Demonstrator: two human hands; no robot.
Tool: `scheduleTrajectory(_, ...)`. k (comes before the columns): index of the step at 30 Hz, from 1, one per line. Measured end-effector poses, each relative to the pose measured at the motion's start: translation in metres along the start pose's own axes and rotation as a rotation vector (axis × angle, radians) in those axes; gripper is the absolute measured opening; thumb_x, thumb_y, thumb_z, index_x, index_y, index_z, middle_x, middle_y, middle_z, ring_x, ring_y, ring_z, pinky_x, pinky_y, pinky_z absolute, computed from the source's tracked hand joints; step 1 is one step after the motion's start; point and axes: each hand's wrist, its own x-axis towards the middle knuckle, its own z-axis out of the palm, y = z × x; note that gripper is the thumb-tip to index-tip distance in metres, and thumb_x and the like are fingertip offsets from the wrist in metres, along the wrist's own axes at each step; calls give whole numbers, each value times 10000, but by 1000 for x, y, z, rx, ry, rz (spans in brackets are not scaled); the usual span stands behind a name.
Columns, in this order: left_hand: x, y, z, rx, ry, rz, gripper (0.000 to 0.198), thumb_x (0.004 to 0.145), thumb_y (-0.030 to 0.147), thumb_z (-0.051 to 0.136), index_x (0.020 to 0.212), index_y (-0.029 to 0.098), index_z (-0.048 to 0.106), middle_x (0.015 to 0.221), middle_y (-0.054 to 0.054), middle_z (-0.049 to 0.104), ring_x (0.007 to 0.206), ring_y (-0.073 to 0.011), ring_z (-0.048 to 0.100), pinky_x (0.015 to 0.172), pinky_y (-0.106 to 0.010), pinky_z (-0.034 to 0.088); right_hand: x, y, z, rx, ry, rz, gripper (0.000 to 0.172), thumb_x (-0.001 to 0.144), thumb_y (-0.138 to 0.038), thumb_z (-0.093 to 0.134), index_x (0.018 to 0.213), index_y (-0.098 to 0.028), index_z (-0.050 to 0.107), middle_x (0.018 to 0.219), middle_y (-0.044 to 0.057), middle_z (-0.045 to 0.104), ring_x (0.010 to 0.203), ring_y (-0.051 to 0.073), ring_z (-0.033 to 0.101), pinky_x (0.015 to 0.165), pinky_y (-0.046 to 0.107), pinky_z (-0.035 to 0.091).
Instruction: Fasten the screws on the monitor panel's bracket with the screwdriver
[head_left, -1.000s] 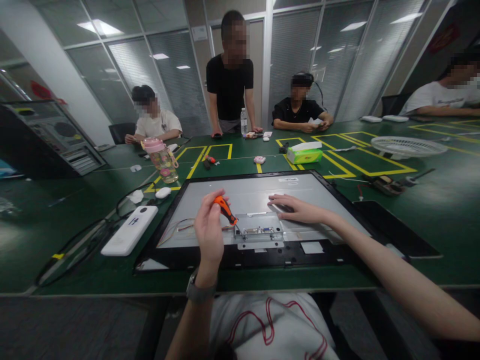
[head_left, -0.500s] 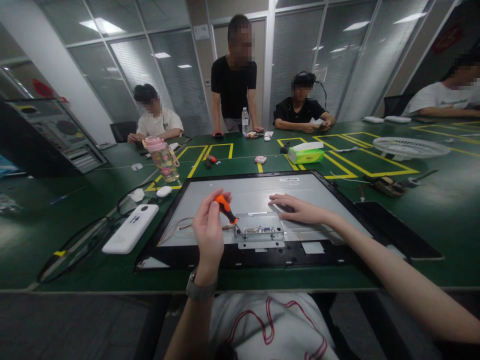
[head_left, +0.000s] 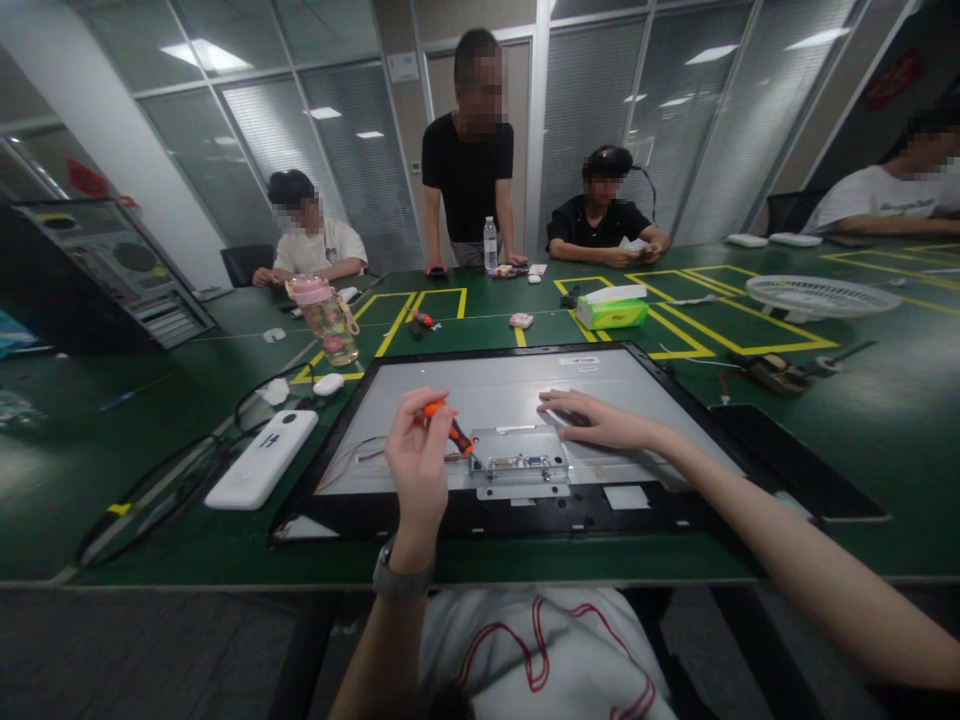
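An orange and black screwdriver is held by its handle in my left hand, its tip down at the left end of a metal bracket with connector ports. The bracket sits on the grey back of a flat display panel with a black frame. My right hand rests on the panel just right of and behind the bracket, fingers spread; a dark spot shows under them. Thin wires run over the panel left of the bracket.
Left of the panel are a white power bank, black cables and a pink-lidded bottle. Behind stands a green tissue pack. A black slab and a tape measure lie right. Several people are across the table.
My left hand has shifted its grip, with the fingers now further round the top of the screwdriver handle, which has tilted slightly. My right hand has stayed in place.
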Motion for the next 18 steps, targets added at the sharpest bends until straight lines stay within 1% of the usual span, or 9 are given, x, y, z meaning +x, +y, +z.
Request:
scheduleTrajectory(1,0,0,0,14,7,22,117,820,260,737,923,204,726,898,-12,608,759,-98,621,703,-204,512,0,0,0,-2,0,0,609,909,-588,557,1401,-228,541,1553,128,411,1427,319,361,1179,523,254)
scheduleTrajectory(3,0,0,0,-4,16,24,118,841,284,706,918,198,732,928,-24,620,770,-104,624,709,-210,516,0,0,0,-7,-2,-1,617,912,-592,551,1402,-217,539,1552,136,410,1429,317,359,1182,517,251)
scheduleTrajectory(6,-1,2,2,-67,29,-50,238,912,339,589,1012,178,733,984,-73,691,824,-151,665,761,-270,551,0,0,0,-12,-3,-5,624,912,-608,542,1403,-223,537,1554,134,407,1430,309,358,1186,512,247)
scheduleTrajectory(7,-1,2,3,-67,37,-72,258,921,342,576,1044,175,729,981,-80,706,837,-162,675,782,-286,557,0,0,0,-11,-1,-6,619,912,-612,541,1402,-233,537,1556,127,406,1430,306,358,1186,515,248)
scheduleTrajectory(9,-1,2,2,-32,41,-78,238,908,323,614,1068,184,723,955,-70,710,857,-161,681,810,-283,556,0,0,0,-10,0,-5,607,913,-612,541,1401,-252,537,1558,115,406,1431,304,357,1184,523,251)
scheduleTrajectory(12,-1,-1,1,68,56,33,172,843,273,716,999,204,734,943,-42,669,851,-132,652,776,-228,539,0,1,1,-16,-1,-6,620,913,-610,537,1404,-233,535,1555,130,406,1432,307,355,1184,522,248)
scheduleTrajectory(14,-1,-3,0,117,77,99,154,822,266,738,962,203,737,958,-44,652,857,-133,639,763,-223,533,0,1,1,-16,0,-5,626,912,-611,537,1405,-225,536,1553,135,407,1431,311,357,1184,520,249)
scheduleTrajectory(16,-2,-2,1,94,63,69,177,876,308,670,991,192,739,1007,-71,671,895,-157,652,797,-260,542,0,1,1,-10,3,-4,611,912,-602,544,1404,-241,537,1554,123,410,1430,313,357,1183,525,248)
scheduleTrajectory(18,-2,0,2,18,27,-16,245,936,332,576,1056,187,731,1046,-90,697,911,-176,675,832,-299,547,0,1,1,-2,5,-5,593,912,-590,553,1404,-259,537,1555,110,412,1430,314,356,1181,534,247)
